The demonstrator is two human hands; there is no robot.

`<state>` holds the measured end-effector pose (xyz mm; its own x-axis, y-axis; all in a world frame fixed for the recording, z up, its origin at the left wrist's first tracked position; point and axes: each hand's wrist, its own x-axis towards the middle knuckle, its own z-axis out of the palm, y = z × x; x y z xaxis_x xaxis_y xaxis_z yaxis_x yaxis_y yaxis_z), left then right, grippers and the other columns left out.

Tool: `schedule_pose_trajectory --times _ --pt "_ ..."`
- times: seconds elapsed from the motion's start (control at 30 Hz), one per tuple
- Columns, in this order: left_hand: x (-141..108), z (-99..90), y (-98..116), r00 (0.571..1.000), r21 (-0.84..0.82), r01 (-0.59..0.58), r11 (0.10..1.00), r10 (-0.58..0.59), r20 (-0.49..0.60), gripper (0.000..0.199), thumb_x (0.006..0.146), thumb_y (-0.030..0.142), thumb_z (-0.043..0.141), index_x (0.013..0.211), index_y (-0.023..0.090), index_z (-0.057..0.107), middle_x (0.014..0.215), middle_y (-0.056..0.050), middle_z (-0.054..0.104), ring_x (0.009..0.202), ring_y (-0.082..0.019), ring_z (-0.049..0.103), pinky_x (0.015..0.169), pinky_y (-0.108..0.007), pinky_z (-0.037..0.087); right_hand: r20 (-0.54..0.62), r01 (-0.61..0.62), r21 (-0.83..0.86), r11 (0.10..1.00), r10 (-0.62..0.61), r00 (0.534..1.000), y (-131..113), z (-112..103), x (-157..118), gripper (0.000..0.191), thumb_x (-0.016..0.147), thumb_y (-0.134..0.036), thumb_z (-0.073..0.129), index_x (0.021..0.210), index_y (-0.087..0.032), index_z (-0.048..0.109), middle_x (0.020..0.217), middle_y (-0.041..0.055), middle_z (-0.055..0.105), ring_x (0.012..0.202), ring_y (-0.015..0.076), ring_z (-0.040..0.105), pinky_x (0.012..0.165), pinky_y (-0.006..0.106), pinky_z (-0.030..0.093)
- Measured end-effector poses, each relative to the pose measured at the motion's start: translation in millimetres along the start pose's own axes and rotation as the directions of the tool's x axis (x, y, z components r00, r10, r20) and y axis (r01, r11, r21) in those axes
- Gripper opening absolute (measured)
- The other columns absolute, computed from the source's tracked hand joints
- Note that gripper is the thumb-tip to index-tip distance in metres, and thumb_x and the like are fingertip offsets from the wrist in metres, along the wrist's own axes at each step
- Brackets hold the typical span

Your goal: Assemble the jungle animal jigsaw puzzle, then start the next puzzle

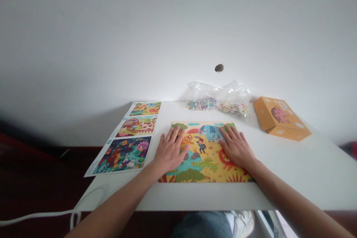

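A jigsaw puzzle (208,156) with its pieces joined lies flat on the white table, showing an elephant, a crocodile and a lion in bright colours. My left hand (170,148) rests palm down over its left edge, fingers stretched out. Over the right side lies my right hand (238,147), also flat with the fingers spread, partly covering the lion. Neither hand grips anything. The parts of the picture under both palms are hidden.
Left of the puzzle lies a sheet with three printed pictures (125,154). Behind stand two clear bags of loose pieces, a left bag (201,103) and a right bag (233,108). An orange box (281,119) sits back right. A white cable (41,214) hangs at the table's left.
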<state>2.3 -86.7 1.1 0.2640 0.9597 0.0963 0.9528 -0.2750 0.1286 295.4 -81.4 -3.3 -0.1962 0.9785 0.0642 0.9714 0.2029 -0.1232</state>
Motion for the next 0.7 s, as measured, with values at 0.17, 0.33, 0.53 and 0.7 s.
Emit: schedule_pose_trajectory --times 0.17,0.33,0.53,0.7 --pt "38.6 -11.7 16.1 0.990 0.080 0.073 0.994 -0.062 -0.130 0.039 0.096 0.042 0.040 0.106 0.019 0.070 0.111 -0.017 0.065 0.113 -0.037 0.054 0.097 -0.056 0.041 -0.038 0.004 0.012 1.000 -0.003 0.999 0.7 3.1 0.7 0.057 0.103 -0.046 0.022 0.155 -0.024 0.031 0.163 0.0075 0.023 0.150 0.0302 0.019 0.118 0.058 0.022" --pt "77.4 6.9 11.8 0.960 0.002 0.069 0.998 -0.065 -0.272 0.038 0.093 0.018 0.041 0.124 0.011 0.061 0.131 -0.021 0.056 0.130 -0.033 0.046 0.106 -0.050 0.039 -0.086 0.038 0.088 0.995 -0.030 0.996 10.3 7.3 -0.1 0.054 0.102 -0.036 0.024 0.150 -0.020 0.041 0.157 0.0107 0.036 0.147 0.0275 0.027 0.119 0.051 0.026" --pt "82.7 21.9 -7.2 0.981 -0.114 -0.192 0.975 0.192 -0.012 0.051 0.102 0.039 0.026 0.148 0.024 0.041 0.162 -0.008 0.029 0.149 -0.032 0.025 0.119 -0.057 0.022 -0.174 0.024 0.227 0.974 0.016 0.985 8.5 5.7 5.0 0.051 0.099 -0.037 0.032 0.141 -0.018 0.053 0.150 0.0144 0.043 0.142 0.0316 0.033 0.118 0.056 0.023" --pt "82.3 16.5 -7.5 0.982 -0.138 -0.184 0.973 0.189 0.025 0.056 0.101 0.046 0.024 0.151 0.025 0.038 0.162 -0.007 0.027 0.150 -0.034 0.021 0.119 -0.058 0.019 -0.278 0.153 0.797 0.584 0.131 0.952 11.1 -12.4 19.3 0.051 0.096 -0.058 0.038 0.108 -0.019 0.069 0.098 0.0104 0.068 0.086 0.0217 0.062 0.077 0.036 0.051"
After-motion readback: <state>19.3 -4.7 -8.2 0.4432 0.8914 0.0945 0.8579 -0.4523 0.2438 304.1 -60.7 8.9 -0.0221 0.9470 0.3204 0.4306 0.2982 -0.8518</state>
